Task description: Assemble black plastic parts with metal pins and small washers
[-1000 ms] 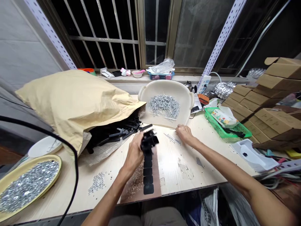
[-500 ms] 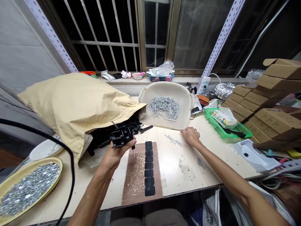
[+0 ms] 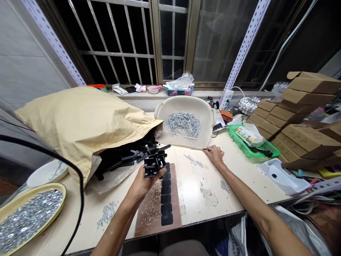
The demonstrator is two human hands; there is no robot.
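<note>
My left hand (image 3: 149, 177) is wrapped round a black plastic part (image 3: 154, 164) with a metal screw sticking up from it. This part hangs over the top of a brown board (image 3: 149, 213), which bears a column of black pads (image 3: 166, 208). My right hand (image 3: 214, 153) has its fingers pressed together at the front edge of a white basin (image 3: 207, 137) full of long screws (image 3: 183, 124); what its fingertips hold is too small to tell. A few loose screws (image 3: 193, 160) lie left of it.
At the left, a paper sack (image 3: 80, 121) spills black parts (image 3: 125, 160). Washers fill a yellow tray (image 3: 63, 199), and more washers (image 3: 107, 214) lie beside it. Rightward are a green basket (image 3: 250, 153), a white plastic piece (image 3: 285, 179) and cardboard boxes (image 3: 306, 138).
My left hand has moved right with the black part, away from the sack's mouth and over the top of the pads. My right hand remains by the basin's edge. The view has shifted slightly.
</note>
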